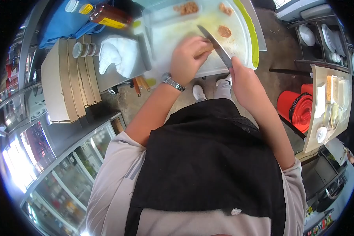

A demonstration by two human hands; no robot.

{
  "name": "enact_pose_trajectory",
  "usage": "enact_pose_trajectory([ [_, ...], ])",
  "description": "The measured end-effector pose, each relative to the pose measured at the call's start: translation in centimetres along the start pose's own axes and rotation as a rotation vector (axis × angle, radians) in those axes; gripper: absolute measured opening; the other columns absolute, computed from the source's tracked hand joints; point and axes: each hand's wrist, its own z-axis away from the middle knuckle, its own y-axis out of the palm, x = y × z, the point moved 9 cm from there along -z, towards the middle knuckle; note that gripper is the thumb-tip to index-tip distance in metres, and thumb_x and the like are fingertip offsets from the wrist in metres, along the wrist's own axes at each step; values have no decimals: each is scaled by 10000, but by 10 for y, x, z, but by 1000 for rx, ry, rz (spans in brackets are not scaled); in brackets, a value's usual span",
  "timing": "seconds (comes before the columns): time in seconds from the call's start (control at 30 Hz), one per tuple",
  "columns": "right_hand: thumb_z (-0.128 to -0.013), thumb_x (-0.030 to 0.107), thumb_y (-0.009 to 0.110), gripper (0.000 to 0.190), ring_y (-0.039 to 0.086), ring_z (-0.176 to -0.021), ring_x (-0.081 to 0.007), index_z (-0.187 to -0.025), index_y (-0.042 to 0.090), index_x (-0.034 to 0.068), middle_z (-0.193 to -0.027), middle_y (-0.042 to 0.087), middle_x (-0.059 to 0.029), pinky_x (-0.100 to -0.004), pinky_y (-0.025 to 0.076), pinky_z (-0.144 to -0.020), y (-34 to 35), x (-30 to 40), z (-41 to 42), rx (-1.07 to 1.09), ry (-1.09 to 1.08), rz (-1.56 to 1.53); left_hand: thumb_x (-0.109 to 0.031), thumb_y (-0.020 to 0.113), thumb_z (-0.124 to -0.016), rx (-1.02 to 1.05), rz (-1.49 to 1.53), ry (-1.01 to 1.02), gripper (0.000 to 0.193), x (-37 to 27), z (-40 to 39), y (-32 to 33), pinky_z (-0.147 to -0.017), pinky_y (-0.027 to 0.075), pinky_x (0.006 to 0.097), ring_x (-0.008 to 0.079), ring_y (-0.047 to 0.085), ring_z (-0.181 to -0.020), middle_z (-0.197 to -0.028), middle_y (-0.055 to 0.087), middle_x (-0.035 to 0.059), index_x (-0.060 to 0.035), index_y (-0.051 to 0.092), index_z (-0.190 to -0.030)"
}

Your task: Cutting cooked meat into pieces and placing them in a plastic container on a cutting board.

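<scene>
My right hand [243,78] grips the handle of a kitchen knife [216,45], its blade slanting up and left over a white cutting board [165,38] with a green edge. Beside the blade, my left hand [191,54], a metal watch at its wrist, is curled with fingertips and thumb around a small brownish piece of food [205,50], mostly covered by the fingers. A flat round brown patty [225,31] lies right of the blade. Farther back are a pile of brown chopped pieces [188,8] and a smaller cluster [225,9].
Left of the board lie a folded white towel [118,56], small lidded cups [84,50], cardboard boxes [67,79] and a bottle of dark liquid [110,16]. A red bin [296,109] and a side table [314,118] with containers stand at the right, below a dish rack [320,38].
</scene>
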Motion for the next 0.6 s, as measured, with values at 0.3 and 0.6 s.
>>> enact_pose_trajectory([
  [0.3, -902, 31, 429, 87, 617, -908, -504, -981, 451, 0, -885, 632, -328, -567, 471, -775, 13, -7, -2, 21, 30, 20, -62, 796, -723, -3, 31, -26, 246, 3, 0, -2, -799, 543, 340, 274, 675, -915, -1032, 700, 94, -43, 708, -952],
  [0.6, -926, 55, 452, 85, 622, -856, -506, -1002, 453, 19, -842, 636, -311, -580, 464, -744, 20, -22, 9, 42, 112, 53, -53, 783, -725, -12, 37, -39, 261, 4, -1, -6, -807, 544, 347, 282, 675, -923, -1041, 689, 98, -53, 697, -972],
])
